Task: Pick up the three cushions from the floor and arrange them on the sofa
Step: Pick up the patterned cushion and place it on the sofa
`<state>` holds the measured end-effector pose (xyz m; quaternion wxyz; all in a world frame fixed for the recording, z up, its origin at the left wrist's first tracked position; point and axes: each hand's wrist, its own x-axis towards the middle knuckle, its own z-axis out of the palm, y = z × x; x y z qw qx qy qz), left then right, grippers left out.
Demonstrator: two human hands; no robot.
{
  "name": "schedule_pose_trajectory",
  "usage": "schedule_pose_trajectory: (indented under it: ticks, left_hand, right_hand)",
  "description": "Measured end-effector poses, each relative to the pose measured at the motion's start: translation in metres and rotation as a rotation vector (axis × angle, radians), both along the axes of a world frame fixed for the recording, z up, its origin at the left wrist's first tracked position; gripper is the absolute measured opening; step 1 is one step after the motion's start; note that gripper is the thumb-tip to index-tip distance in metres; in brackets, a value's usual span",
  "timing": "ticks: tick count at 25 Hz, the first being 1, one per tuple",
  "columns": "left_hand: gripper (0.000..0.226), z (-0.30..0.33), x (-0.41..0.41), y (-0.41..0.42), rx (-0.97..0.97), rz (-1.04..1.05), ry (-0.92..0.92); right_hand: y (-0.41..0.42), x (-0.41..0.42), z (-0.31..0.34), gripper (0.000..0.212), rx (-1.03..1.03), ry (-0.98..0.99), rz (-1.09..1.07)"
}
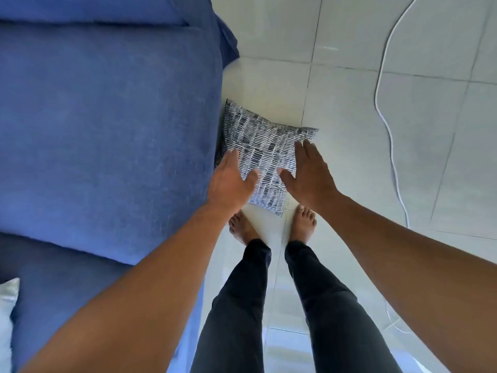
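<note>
A black-and-white patterned cushion (265, 154) lies on the pale tiled floor, right against the front of the blue sofa (107, 130). My left hand (232, 181) hovers over its left edge, fingers spread. My right hand (309, 170) reaches over its right edge, fingers apart too. Neither hand has closed on the cushion; whether they touch it is unclear. A light grey cushion (6, 319) shows at the bottom left corner on the sofa. No other cushion is in view.
My bare feet (304, 222) stand on the tiles just behind the cushion. A white cable (387, 125) snakes across the floor to the right. The sofa's seat fills the left half of the view.
</note>
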<state>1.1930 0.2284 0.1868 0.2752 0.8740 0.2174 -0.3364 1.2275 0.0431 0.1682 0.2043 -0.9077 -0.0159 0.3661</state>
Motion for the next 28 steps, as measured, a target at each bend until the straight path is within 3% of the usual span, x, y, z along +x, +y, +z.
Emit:
schedule_pose_trajectory:
  ticks: [5,9,11,13,15,17,18,19,20,22,28]
  left_hand:
    - [0.072,-0.152,0.022,0.008,0.016,0.188,0.076]
    - [0.067,-0.248,0.033,0.021,0.06,0.38,0.083]
    - [0.067,-0.287,0.041,0.027,0.059,0.531,0.03]
    - [0.072,-0.31,0.049,0.034,0.046,0.667,-0.02]
    - [0.073,-0.325,0.05,0.033,-0.037,0.751,0.032]
    - [0.061,-0.322,0.047,0.027,-0.167,0.809,0.14]
    - [0.051,-0.314,0.044,0.022,-0.224,0.831,0.171]
    - [0.045,-0.305,0.042,0.019,-0.273,0.848,0.185]
    - [0.046,-0.289,0.039,0.014,-0.32,0.859,0.182]
    - [0.054,-0.256,0.033,0.005,-0.389,0.869,0.156]
    - [0.042,-0.099,0.035,-0.026,-0.52,0.792,0.048]
  right_hand:
    - [-0.003,0.009,-0.155,0.08,-0.029,0.095,-0.101]
    - [-0.006,0.006,-0.251,0.092,0.006,0.173,-0.276]
    - [-0.009,0.009,-0.288,0.077,0.025,0.197,-0.501]
    - [-0.009,0.016,-0.306,0.064,0.111,0.196,-0.859]
    - [-0.005,0.019,-0.313,0.073,0.238,0.321,-1.133]
    - [-0.002,0.016,-0.301,0.098,0.275,0.495,-1.258]
    - [0.001,0.016,-0.287,0.096,0.263,0.568,-1.252]
    - [0.002,0.017,-0.267,0.08,0.252,0.582,-1.215]
    - [-0.003,0.018,-0.254,0.065,0.297,0.491,-1.204]
    - [-0.016,0.021,-0.228,0.061,0.391,0.287,-1.179]
    - [-0.063,0.029,-0.076,0.073,0.442,0.248,-1.178]
